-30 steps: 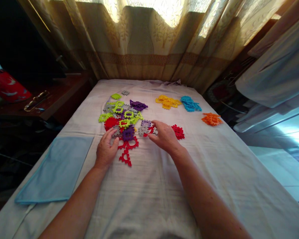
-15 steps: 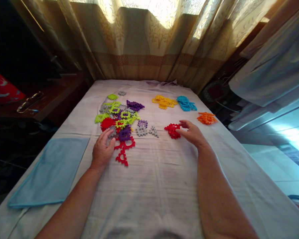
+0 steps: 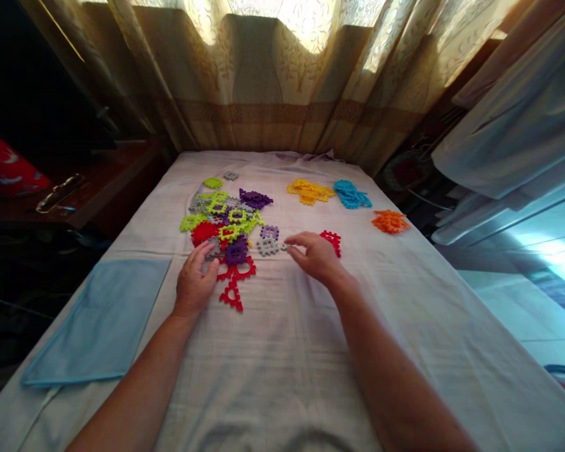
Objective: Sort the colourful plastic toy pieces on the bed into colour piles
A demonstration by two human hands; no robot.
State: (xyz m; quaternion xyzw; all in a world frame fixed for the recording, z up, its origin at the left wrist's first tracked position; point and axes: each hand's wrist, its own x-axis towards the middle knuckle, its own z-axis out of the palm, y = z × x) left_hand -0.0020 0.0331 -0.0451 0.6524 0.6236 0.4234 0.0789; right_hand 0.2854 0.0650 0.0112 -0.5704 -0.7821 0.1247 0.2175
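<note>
My left hand (image 3: 196, 273) rests at the near left side of a mixed pile of toothed plastic building tiles, thumb and fingers apart, fingertips touching a grey tile (image 3: 213, 248). Beside it lie a purple tile (image 3: 236, 252) and a red triangular tile (image 3: 231, 295). My right hand (image 3: 314, 256) is over a small grey triangular tile (image 3: 285, 247), mostly hidden by the fingers, which are parted around it. Left of those fingertips sits a grey square tile (image 3: 267, 246), with a light purple tile (image 3: 270, 232) behind it. Red tiles (image 3: 333, 242) show partly behind my right hand.
Sorted heaps of yellow tiles (image 3: 309, 191), blue tiles (image 3: 352, 194) and orange tiles (image 3: 390, 221) lie at the back right. Lime green tiles (image 3: 238, 216) top the pile. A light blue pad (image 3: 98, 320) with a cord lies left on the white sheet (image 3: 273, 364).
My right hand has moved left from the red tiles to the grey triangular tile, now covering most of it. My left hand has stayed at the pile.
</note>
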